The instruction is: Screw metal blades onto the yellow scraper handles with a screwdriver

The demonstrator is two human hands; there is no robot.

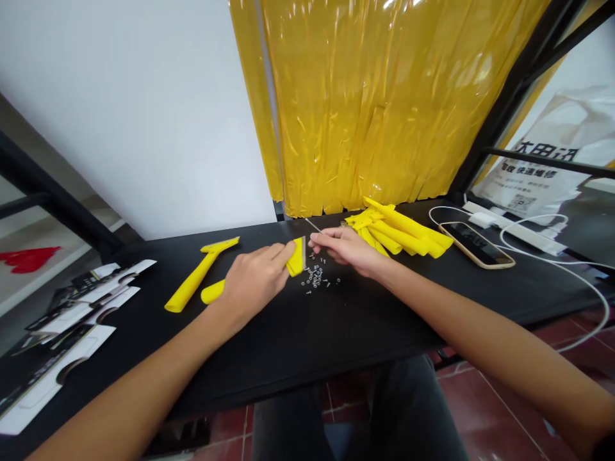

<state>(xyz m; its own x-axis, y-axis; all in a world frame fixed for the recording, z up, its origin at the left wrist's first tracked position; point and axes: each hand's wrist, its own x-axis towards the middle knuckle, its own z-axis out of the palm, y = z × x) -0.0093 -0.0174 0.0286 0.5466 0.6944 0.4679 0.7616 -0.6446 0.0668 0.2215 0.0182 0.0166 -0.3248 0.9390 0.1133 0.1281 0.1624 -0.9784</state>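
Observation:
My left hand [259, 275] is wrapped round a yellow scraper [296, 258], whose flat head with a pale edge points right. The scraper's handle end sticks out behind my fingers. In a pinch, my right hand [343, 246] holds a thin metal rod [313, 225] beside the scraper's head; its exact kind is too small to tell. Small screws and nuts [315, 278] lie scattered below my fingertips. Another yellow scraper [199, 275] rests to the left of my left hand. Beyond my right hand is a pile of yellow scrapers [408, 234].
A phone [475, 244] lies at the right, near a white power strip [516, 229] and loose white cable [589, 288]. Flat printed card packages [72, 320] overlap on the left. Yellow plastic strips [365, 109] hang behind the black table [288, 352].

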